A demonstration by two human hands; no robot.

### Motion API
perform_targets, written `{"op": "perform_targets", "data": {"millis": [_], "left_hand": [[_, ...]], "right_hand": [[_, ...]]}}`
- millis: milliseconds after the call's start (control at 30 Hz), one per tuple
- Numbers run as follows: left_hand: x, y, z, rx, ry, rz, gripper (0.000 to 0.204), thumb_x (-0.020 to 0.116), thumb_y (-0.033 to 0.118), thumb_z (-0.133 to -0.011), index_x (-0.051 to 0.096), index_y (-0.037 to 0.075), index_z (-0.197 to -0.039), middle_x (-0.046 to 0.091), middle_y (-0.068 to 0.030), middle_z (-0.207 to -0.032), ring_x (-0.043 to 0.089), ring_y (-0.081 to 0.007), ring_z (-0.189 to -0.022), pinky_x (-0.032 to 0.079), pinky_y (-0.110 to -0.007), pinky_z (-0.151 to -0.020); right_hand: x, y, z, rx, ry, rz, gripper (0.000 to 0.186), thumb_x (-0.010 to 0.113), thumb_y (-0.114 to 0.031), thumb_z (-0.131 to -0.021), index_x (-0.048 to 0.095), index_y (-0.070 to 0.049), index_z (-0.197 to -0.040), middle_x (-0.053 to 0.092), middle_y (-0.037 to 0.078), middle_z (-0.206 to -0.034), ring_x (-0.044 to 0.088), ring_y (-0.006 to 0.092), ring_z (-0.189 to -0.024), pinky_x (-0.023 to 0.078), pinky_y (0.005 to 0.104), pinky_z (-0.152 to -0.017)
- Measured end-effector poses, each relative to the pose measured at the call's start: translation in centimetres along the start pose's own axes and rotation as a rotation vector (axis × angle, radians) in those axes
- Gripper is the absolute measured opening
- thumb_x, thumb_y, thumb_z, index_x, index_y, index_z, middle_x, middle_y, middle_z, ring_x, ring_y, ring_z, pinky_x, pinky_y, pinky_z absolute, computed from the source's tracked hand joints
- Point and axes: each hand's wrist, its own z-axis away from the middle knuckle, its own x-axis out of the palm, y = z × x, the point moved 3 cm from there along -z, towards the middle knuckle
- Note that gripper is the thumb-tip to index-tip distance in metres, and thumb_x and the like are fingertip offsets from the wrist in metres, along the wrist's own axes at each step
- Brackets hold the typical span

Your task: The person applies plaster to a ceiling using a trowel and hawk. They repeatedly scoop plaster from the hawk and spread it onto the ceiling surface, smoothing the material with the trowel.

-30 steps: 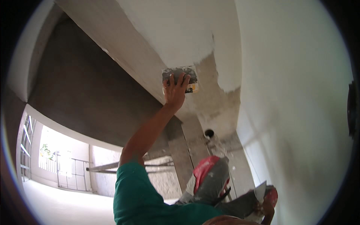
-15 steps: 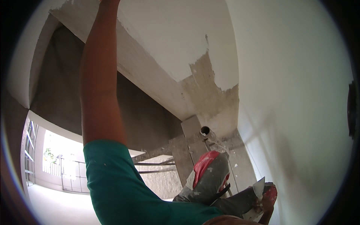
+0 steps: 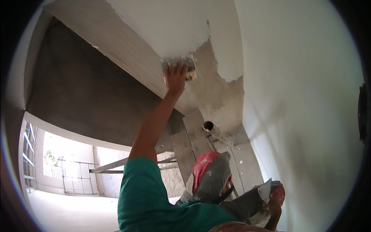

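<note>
In the head view, which is the only one, the left hand (image 3: 176, 79) is raised high and its fingers lie spread over the plate (image 3: 191, 66), holding it flat to the raised surface; the thumb I cannot see well. The plate is at the lower edge of the pale coat (image 3: 170, 27), just where it meets the bare part (image 3: 206, 75). The right hand (image 3: 275, 207) is low, near the knee, with its fingers closed around the scraper (image 3: 264, 191), whose blade points up. As for how far it has come, I judge that the coating is partway: the upper middle of the surface is covered, and a pale tongue runs down beside the white wall (image 3: 301, 77). What is left, it seems, is the grey-brown area below the plate and between the two pale parts, as well as the long band (image 3: 100, 29) beside the dark panel (image 3: 89, 89). The border of the coat is ragged, so this edge does not look finished. Whether the coat is wet or dry, I cannot tell.
</note>
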Motion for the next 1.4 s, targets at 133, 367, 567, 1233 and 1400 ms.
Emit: {"op": "perform_targets", "data": {"millis": [133,367,567,1233,1400], "left_hand": [[-8.5,-1.5,-3.9,0.008,0.054,0.040,0.056,0.055,0.010,-0.083,0.043,0.024,-0.135,0.037,-0.0054,-0.141,0.038,-0.0378,-0.124,0.030,-0.056,-0.095],[-30.8,-22.3,-21.7,-0.304,0.528,-0.099,0.065,0.051,-0.002,-0.080,0.036,0.014,-0.141,0.032,-0.0149,-0.146,0.033,-0.0361,-0.131,0.026,-0.052,-0.108],[-34.9,-27.0,-24.7,-0.402,0.399,-0.088,0.058,0.052,-0.001,-0.081,0.042,0.011,-0.136,0.044,-0.0133,-0.136,0.044,-0.0350,-0.122,0.036,-0.052,-0.100],[3.1,3.0,5.6,-0.122,-0.036,0.214,0.063,0.057,0.005,-0.080,0.039,0.024,-0.137,0.037,-0.0043,-0.141,0.035,-0.0353,-0.128,0.027,-0.054,-0.100],[-13.1,-5.6,-7.9,-0.185,0.229,0.144,0.073,0.062,0.004,-0.075,0.036,0.024,-0.140,0.036,-0.0026,-0.143,0.035,-0.0316,-0.130,0.028,-0.053,-0.101]], "right_hand": [[-0.6,0.5,0.4,0.144,0.099,-0.046,0.031,0.067,-0.027,-0.077,0.064,-0.015,-0.105,0.060,0.013,-0.099,0.058,0.0333,-0.091,0.045,0.0407,-0.080],[-0.8,-0.7,0.9,0.198,0.195,0.033,0.030,0.065,-0.023,-0.078,0.062,-0.010,-0.104,0.060,0.013,-0.098,0.059,0.0313,-0.090,0.046,0.0407,-0.079],[-0.6,-2.5,1.8,0.202,0.349,0.361,0.029,0.064,-0.020,-0.079,0.059,-0.006,-0.103,0.061,0.012,-0.096,0.060,0.0296,-0.089,0.048,0.0407,-0.079],[-0.7,-1.2,0.5,0.308,0.125,-0.194,0.008,0.065,-0.005,-0.079,0.060,-0.002,-0.084,0.060,0.006,-0.074,0.061,0.0184,-0.064,0.050,0.0302,-0.057],[-0.9,-1.9,0.6,0.277,0.234,-0.058,0.009,0.067,-0.005,-0.077,0.059,-0.002,-0.081,0.060,0.006,-0.073,0.060,0.0176,-0.062,0.049,0.0304,-0.055]]}}
